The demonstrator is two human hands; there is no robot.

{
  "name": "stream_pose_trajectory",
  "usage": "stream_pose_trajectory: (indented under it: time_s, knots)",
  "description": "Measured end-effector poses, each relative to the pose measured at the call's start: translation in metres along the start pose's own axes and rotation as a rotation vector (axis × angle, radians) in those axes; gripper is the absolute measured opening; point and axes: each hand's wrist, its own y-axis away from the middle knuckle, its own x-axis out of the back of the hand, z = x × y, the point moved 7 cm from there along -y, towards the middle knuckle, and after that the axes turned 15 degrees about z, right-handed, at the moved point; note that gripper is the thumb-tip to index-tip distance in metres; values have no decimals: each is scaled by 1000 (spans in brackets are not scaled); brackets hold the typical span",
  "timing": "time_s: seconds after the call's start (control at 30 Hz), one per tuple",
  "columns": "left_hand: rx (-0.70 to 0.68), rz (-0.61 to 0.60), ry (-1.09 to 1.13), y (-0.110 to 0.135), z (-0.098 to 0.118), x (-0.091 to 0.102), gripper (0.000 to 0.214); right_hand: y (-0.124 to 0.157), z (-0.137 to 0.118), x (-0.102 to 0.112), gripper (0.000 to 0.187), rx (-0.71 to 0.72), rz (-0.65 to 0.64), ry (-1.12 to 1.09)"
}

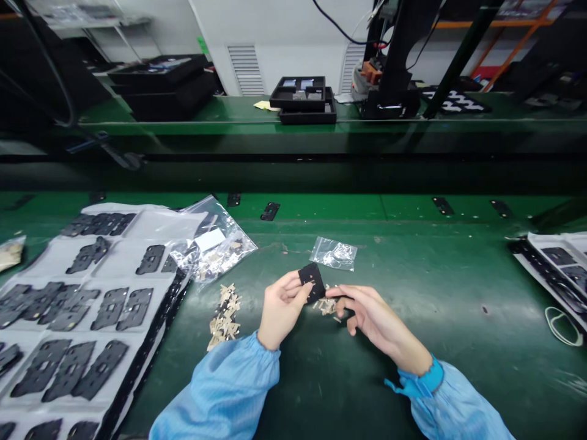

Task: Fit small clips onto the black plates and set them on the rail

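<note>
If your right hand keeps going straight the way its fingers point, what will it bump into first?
The right hand would probably meet the black square pad held by the left hand first, though depth is hard to judge.

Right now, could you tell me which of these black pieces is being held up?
The small square black piece in the left hand; the others lie on the white sheet or bench.

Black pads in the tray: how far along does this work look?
Done: the white tray at left holds rows of black pads. In hand: the left hand grips one black pad, the right hand reaching it. Still left: loose beige pieces on the bench and more in a clear bag.
</note>
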Motion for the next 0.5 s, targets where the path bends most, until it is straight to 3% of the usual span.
stream_pose_trajectory:
  time_s: [0.27,0.5]
  knots:
    - [53,-60,-23,-1,-3,0,36,-2,-3,-1,25,55,-13,89]
    - [64,-98,-9,2,-1,-4,35,-4,3,-3,23,93,57,90]
